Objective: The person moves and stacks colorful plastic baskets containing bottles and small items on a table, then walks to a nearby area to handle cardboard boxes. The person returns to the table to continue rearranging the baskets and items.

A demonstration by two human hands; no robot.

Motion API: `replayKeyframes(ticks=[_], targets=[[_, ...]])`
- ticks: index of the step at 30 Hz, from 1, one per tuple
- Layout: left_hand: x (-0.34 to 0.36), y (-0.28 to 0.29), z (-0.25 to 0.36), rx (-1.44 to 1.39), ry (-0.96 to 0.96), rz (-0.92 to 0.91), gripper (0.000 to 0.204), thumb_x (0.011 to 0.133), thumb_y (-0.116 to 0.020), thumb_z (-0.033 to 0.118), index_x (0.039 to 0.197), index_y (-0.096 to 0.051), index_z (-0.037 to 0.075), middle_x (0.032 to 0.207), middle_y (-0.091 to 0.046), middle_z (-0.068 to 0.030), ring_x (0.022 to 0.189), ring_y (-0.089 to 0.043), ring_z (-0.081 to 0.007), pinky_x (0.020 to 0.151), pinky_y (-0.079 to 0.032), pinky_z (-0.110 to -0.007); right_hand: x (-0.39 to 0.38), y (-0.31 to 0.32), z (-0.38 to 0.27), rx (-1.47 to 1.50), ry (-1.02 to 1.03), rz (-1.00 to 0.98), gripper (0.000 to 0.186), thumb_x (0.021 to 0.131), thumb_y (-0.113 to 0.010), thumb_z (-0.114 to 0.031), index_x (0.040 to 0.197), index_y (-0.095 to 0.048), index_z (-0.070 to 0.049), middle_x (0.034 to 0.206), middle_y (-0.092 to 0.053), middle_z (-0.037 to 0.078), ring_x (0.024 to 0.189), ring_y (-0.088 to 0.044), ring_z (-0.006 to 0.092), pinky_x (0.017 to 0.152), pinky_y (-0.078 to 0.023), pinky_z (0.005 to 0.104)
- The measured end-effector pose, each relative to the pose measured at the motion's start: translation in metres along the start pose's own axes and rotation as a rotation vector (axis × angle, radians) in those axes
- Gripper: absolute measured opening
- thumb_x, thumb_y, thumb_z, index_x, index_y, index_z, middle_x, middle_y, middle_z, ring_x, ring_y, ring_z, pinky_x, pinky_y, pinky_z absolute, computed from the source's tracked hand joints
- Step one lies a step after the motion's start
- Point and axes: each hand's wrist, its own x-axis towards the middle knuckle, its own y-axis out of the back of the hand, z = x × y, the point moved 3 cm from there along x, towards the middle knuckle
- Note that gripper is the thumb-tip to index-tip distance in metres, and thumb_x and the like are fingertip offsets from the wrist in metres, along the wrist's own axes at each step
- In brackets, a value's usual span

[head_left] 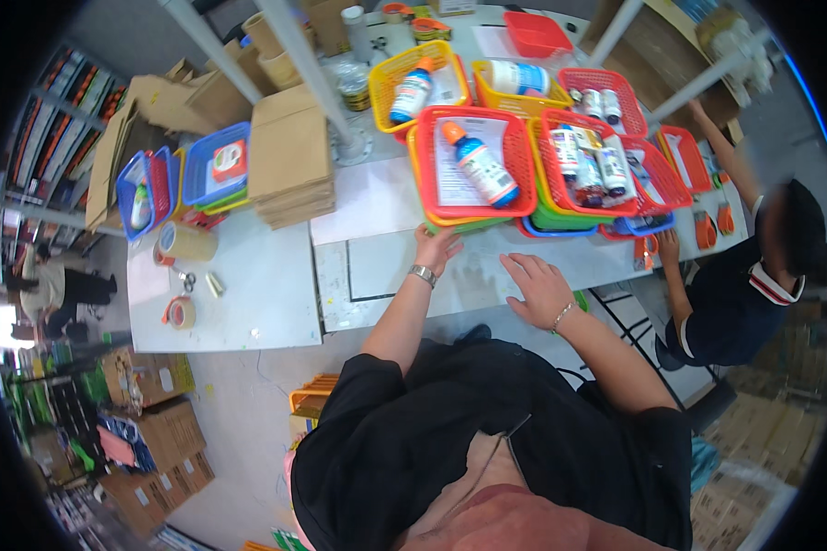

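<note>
- Left end of table [248, 308]: 1 tape roll [193, 242] and 1 stack of flat cardboard [292, 156] noted.
- Left hand [436, 250]: fingers partly curled, narrow, at the near edge of the basket stack; contact appears made, but firmness of grip cannot be told.
- Red basket [524, 151]: tops that stack, mid-table; contains 1 paper sheet [450, 188] and 1 blue bottle [481, 167] with orange cap, lying aslant.
- Right hand [539, 291]: fingers spread wide, nothing held, apart from the stack. Step in hand is judged to be positioning the stack; next move would call for level, 2-handed support.
- Second red basket [554, 188]: just right of the first, holding several bottles.
- Co-worker's hand [669, 248]: at table's front edge.
</note>
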Motion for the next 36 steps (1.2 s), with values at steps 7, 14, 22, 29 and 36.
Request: replayKeyframes(ticks=[7, 14, 22, 29, 36], targets=[[-0.054, 0.139, 0.087, -0.087, -0.083, 0.205, 0.082, 0.090, -0.069, 0.026, 0.153, -0.017, 0.017, 0.154, -0.029, -0.0149, 0.122, -0.053, -0.0318, 0.092, -0.049, -0.046, 0.038, -0.013, -0.051, 0.119, 0.030, -0.063, 0.077, 0.078, -0.072, -0.022, 0.145, -0.036, -0.008, 0.140, -0.044, 0.017, 0.128, -0.044, 0.0353, 0.103, -0.041, 0.0454], [-0.016, 0.324, 0.276, -0.295, -0.345, 0.716, 0.095, 0.085, -0.070, 0.035, 0.153, -0.010, 0.008, 0.154, -0.026, -0.0184, 0.137, -0.035, -0.0409, 0.100, -0.042, -0.052, 0.086, -0.028, -0.087, 0.146, -0.097, -0.089, 0.079, 0.077, -0.073, -0.021, 0.145, -0.036, -0.004, 0.146, -0.039, 0.021, 0.131, -0.041, 0.0396, 0.108, -0.037, 0.0459], [0.079, 0.387, 0.364, -0.287, -0.327, 0.731, 0.048, 0.088, -0.053, 0.001, 0.132, -0.038, 0.011, 0.127, -0.054, -0.0172, 0.105, -0.061, -0.0397, 0.079, -0.055, -0.056, 0.132, -0.035, -0.146, 0.132, -0.125, -0.088, 0.078, 0.077, -0.074, -0.021, 0.143, -0.037, -0.004, 0.143, -0.042, 0.021, 0.129, -0.044, 0.0397, 0.106, -0.040, 0.0453], [0.083, 0.403, 0.382, -0.223, -0.400, 0.671, 0.044, 0.084, -0.052, -0.005, 0.125, -0.046, 0.009, 0.120, -0.058, -0.0170, 0.102, -0.063, -0.0361, 0.074, -0.059, -0.051, 0.137, -0.037, -0.159, 0.111, -0.185, -0.073, 0.076, 0.077, -0.074, -0.022, 0.143, -0.039, -0.006, 0.142, -0.043, 0.020, 0.126, -0.048, 0.0391, 0.101, -0.045, 0.0454], [0.067, 0.400, 0.416, -0.318, -0.446, 0.378, 0.042, 0.086, -0.062, 0.000, 0.127, -0.050, 0.005, 0.126, -0.057, -0.0143, 0.111, -0.061, -0.0318, 0.082, -0.059, -0.050, 0.139, -0.038, -0.164, 0.110, -0.198, -0.115, 0.072, 0.080, -0.071, -0.024, 0.143, -0.040, -0.010, 0.144, -0.042, 0.017, 0.126, -0.048, 0.0357, 0.101, -0.044, 0.0447]])
